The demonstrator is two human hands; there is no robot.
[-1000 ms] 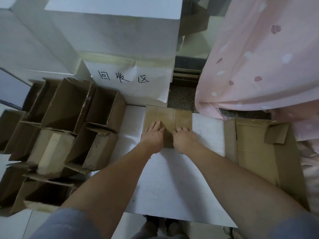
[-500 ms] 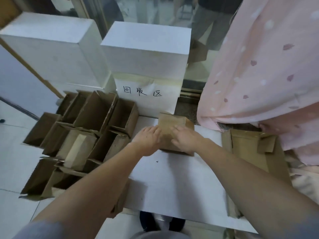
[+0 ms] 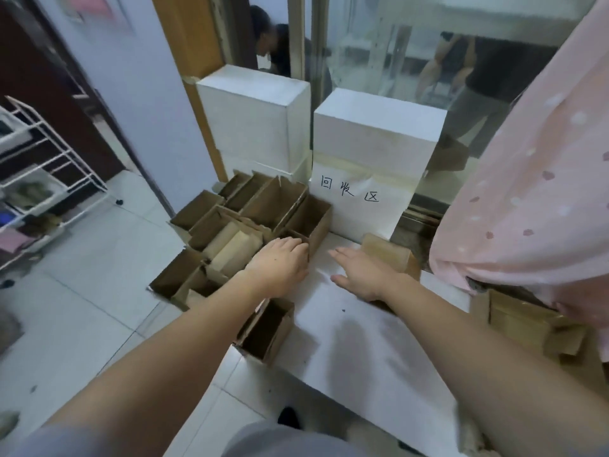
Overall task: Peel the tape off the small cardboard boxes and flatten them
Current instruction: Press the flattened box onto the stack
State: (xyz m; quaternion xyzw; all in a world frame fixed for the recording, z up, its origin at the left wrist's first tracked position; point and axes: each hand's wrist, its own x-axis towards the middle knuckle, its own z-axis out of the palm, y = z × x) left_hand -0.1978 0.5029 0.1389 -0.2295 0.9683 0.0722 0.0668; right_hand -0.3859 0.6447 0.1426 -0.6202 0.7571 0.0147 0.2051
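Note:
Several small open cardboard boxes (image 3: pixel 260 206) stand packed together on the floor at the left of a white board (image 3: pixel 362 351). My left hand (image 3: pixel 280 265) reaches over them, its fingertips curled on the rim of a small box (image 3: pixel 298 235) beside the board. My right hand (image 3: pixel 365 272) lies flat and open on the board with fingers spread. Just behind it rests a flattened brown box (image 3: pixel 392 255). Another open box (image 3: pixel 267 331) stands under my left forearm.
Two white boxes (image 3: pixel 375 133) stand behind, one with a handwritten paper label (image 3: pixel 352 196). A pink dotted cloth (image 3: pixel 534 192) hangs at the right over more flattened cardboard (image 3: pixel 527 321). A white wire rack (image 3: pixel 43 179) stands at the far left. A person is visible behind glass.
Both hands have come off the flattened box. My left hand moved left to the open boxes; my right hand slid off onto the board. The camera tilted up.

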